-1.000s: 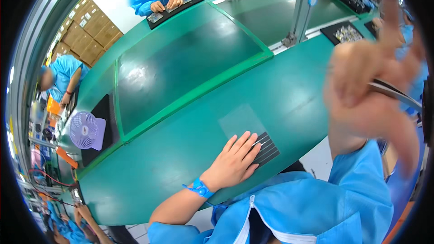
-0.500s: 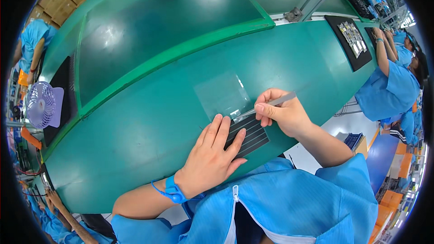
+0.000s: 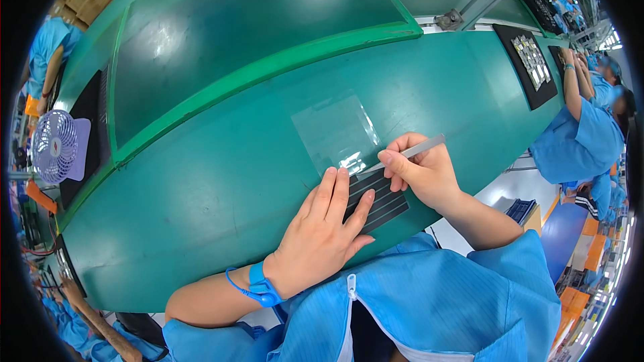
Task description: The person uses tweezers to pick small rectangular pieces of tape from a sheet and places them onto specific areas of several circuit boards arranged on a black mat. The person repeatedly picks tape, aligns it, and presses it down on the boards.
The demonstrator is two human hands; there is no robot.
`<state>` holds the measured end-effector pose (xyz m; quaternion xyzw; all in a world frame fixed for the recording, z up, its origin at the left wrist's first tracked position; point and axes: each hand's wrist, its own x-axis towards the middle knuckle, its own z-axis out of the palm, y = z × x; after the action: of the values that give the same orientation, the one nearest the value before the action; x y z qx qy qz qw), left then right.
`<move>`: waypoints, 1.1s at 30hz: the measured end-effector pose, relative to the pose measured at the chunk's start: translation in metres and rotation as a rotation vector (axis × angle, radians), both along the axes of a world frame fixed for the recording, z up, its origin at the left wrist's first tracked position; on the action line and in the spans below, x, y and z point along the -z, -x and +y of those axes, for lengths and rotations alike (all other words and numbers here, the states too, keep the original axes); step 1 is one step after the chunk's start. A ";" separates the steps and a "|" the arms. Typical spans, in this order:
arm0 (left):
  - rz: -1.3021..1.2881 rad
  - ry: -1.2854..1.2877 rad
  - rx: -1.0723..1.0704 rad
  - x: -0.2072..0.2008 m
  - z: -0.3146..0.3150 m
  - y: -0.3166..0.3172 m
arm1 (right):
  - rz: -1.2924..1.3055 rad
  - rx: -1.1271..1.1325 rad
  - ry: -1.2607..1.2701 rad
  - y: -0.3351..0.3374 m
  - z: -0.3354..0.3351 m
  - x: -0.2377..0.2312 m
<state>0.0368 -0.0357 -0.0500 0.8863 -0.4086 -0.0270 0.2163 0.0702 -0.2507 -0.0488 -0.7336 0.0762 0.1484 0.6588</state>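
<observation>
My right hand (image 3: 429, 173) is closed around metal tweezers (image 3: 428, 145), whose tips point left, down to the border between a clear plastic film (image 3: 332, 131) and a black sheet with pale parallel lines (image 3: 386, 206). The exact tip contact is too small to make out. My left hand (image 3: 316, 238) lies with fingers stretched out over the left part of the black sheet, hiding it, and its fingertips reach the film's near edge. A blue wrist strap (image 3: 260, 285) goes around my left wrist. The film lies flat on the green table (image 3: 221, 194), just beyond the black sheet.
A raised green-edged panel (image 3: 268, 60) runs along the far side. A purple fan (image 3: 57, 146) stands at the left. At the far right, small parts lie on a black mat (image 3: 537, 97), near a co-worker in blue (image 3: 580, 137). Other co-workers sit at the left.
The whole view has shifted slightly. Both hands keep nearly the same pose at the black sheet, the tweezers still in the right hand.
</observation>
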 end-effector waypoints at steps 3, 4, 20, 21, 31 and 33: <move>0.000 -0.007 -0.008 -0.001 0.000 -0.001 | 0.015 -0.002 -0.029 -0.002 -0.001 0.000; 0.002 -0.008 -0.005 -0.001 0.000 -0.001 | 0.019 -0.003 -0.040 -0.002 -0.002 0.001; 0.001 -0.012 0.002 -0.003 0.001 -0.002 | 0.025 0.001 -0.084 -0.003 0.002 0.000; 0.001 -0.012 0.001 -0.003 0.001 -0.002 | 0.017 0.008 -0.090 -0.002 0.003 -0.001; -0.006 -0.007 0.013 -0.003 0.001 -0.002 | 0.020 0.120 -0.329 -0.014 -0.008 0.004; -0.019 -0.014 0.015 -0.003 -0.001 -0.002 | -0.003 0.123 -0.354 -0.026 -0.012 -0.001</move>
<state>0.0388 -0.0372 -0.0469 0.8848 -0.4173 -0.0231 0.2058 0.0963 -0.2630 -0.0477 -0.6002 0.0924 0.1177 0.7857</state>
